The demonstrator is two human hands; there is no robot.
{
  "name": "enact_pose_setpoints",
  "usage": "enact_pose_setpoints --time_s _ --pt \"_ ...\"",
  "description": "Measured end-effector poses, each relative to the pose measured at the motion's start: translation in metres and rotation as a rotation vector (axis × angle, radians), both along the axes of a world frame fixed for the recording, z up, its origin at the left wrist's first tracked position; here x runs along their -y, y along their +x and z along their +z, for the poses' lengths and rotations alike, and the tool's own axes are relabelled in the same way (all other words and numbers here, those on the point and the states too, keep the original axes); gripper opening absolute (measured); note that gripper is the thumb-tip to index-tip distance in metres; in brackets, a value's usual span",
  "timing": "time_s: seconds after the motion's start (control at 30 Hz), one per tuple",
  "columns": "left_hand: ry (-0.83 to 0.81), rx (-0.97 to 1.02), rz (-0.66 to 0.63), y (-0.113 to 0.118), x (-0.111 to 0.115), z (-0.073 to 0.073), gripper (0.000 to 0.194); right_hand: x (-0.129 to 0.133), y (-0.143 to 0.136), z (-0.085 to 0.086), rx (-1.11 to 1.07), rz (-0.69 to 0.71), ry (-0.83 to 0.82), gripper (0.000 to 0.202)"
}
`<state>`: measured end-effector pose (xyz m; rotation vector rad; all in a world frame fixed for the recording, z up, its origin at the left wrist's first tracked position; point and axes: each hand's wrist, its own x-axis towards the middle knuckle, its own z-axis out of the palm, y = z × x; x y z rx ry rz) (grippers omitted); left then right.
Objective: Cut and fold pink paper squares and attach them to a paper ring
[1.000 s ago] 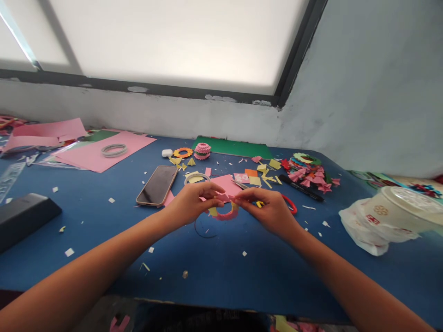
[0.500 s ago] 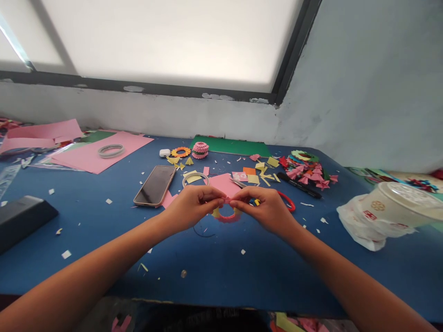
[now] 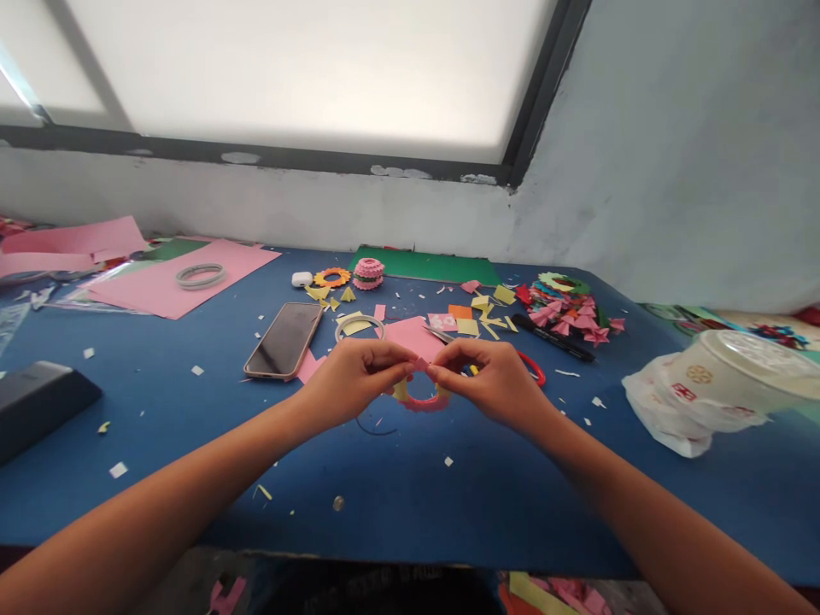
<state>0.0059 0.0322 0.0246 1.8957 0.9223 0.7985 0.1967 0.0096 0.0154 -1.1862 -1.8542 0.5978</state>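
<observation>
A pink paper ring with yellow parts [image 3: 424, 404] is held above the blue table, its far edge pinched between my two hands. My left hand [image 3: 359, 376] closes thumb and fingers on the ring's left side. Opposite it, my right hand [image 3: 485, 376] pinches the right side, and the fingertips of both hands nearly meet at a small pink fold. Behind the hands lie a pink paper sheet [image 3: 407, 333] and scissors with red handles [image 3: 535, 370], partly hidden by my right hand. A roll of tape [image 3: 360, 325] rests just beyond my left hand.
A phone [image 3: 284, 340] lies to the left, a dark block [image 3: 42, 410] farther left. Yellow scraps [image 3: 490, 320], a black marker [image 3: 554, 339] and a pile of folded paper pieces [image 3: 570, 316] lie behind. A bagged cup [image 3: 711, 389] stands at right.
The fingertips have parted slightly at the pink fold, and more of it shows between them. Both hands stay on the ring; the view has shifted a little.
</observation>
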Motion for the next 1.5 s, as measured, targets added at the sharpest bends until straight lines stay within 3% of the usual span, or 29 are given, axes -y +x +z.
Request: enact_pose_setpoints --time_s 0.37,0.63,1.07,1.5 --pt "0.232 -0.091 0.047 0.0026 0.0033 -0.0032 0.02 0.0028 -0.0033 0.0001 -0.013 -0.045 0.003 0.01" --pt "0.111 -0.008 0.023 0.0014 0.0015 -0.0082 0.022 0.0 -0.0012 -0.003 -0.059 0.0 -0.023 0.018" --pt "-0.035 0.058 0.013 0.003 0.0049 -0.0023 0.022 0.0036 -0.0044 -0.0038 -0.12 -0.04 0.007 0.012" --pt "-0.082 0.001 -0.125 -0.0012 0.002 -0.0052 0.02 -0.0006 0.0045 -0.0029 -0.05 0.119 -0.027 0.012"
